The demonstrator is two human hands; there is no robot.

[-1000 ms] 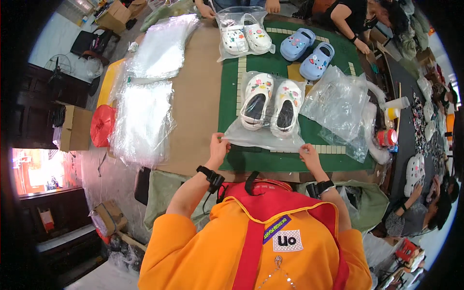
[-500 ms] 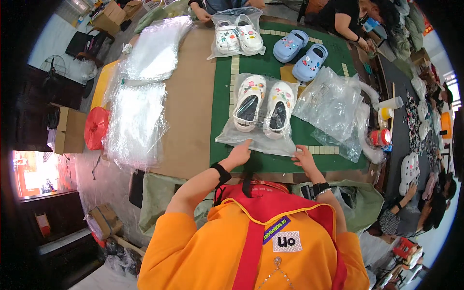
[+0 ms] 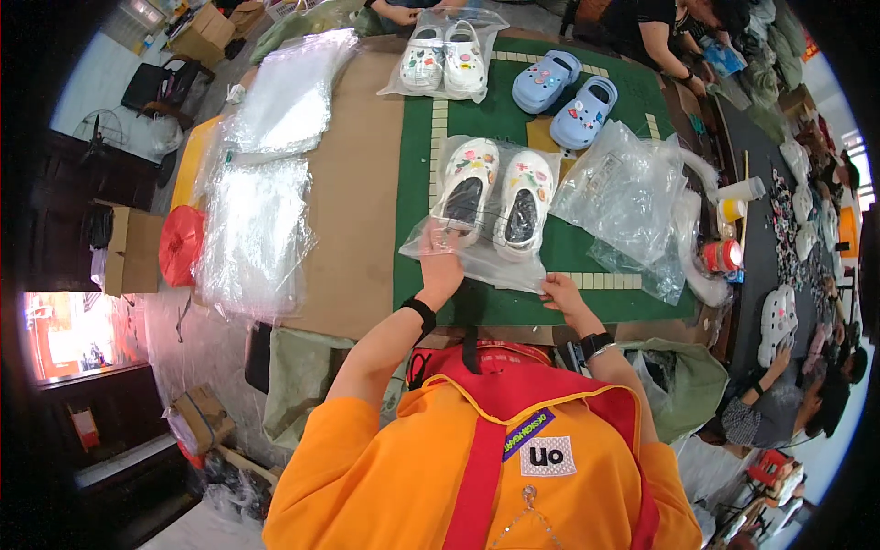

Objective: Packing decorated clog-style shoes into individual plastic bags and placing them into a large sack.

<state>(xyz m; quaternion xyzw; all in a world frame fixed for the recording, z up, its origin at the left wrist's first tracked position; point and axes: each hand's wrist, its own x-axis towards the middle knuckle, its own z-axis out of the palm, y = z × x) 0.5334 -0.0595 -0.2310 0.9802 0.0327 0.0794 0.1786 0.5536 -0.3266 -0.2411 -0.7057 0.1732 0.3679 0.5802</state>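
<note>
A pair of white clogs (image 3: 526,197) with colourful charms lies side by side in a clear plastic bag (image 3: 500,268), heels toward me. My left hand (image 3: 442,261) reaches in at the bag's near edge. Its fingers are stretched out at the heel of the left clog, apparently under the film. My right hand (image 3: 561,295) pinches the bag's near right corner. Beyond the bag, a pair of light blue clogs (image 3: 581,115) with charms rests uncovered on the green mat (image 3: 422,174).
Stacks of clear bags (image 3: 257,229) lie at the left beside a red plastic roll (image 3: 181,245). Loose clear bags (image 3: 623,188) lie right of the clogs. Across the table, a person's hands (image 3: 403,13) are near another bagged white pair (image 3: 464,64). Another person (image 3: 667,41) works at far right.
My left hand has moved forward from the bag's near edge to the left clog's heel. My right hand keeps its corner, slightly left. The far bagged pair has shifted a little left.
</note>
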